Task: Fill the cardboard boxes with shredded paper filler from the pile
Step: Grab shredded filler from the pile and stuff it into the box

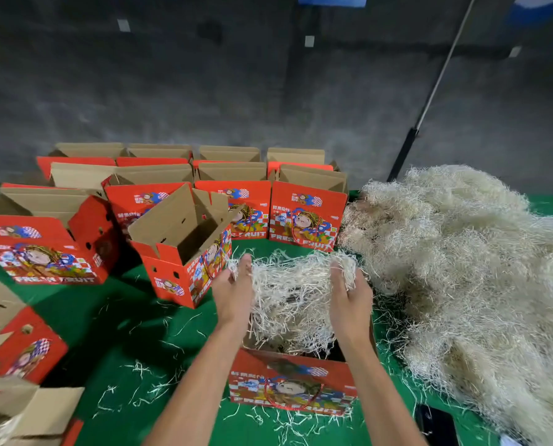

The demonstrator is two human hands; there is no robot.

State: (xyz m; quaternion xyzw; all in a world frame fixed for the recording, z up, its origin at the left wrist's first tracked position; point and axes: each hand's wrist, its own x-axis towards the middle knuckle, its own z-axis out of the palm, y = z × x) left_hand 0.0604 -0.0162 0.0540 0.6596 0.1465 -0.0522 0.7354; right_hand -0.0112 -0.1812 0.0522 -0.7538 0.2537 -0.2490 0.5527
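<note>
Both hands, left (233, 294) & right (349, 296), clutch a wad of shredded paper (291, 291) right over the near box (292, 381), w/ the pile (461, 268) just beside for quick reach.

A head-worn wide-angle camera is looking forward and down, close over the green floor (114, 320), boxes filling frame left

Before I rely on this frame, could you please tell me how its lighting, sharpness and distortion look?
Head view: wide-angle bending tilts the boxes outward and curves the green surface; soft shadows fall left of the boxes; the shredded paper pile looks pale and slightly washed, blurring toward the right edge; the left hand and right hand holding the filler bundle are reasonably sharp; the far wall is dim.
</note>
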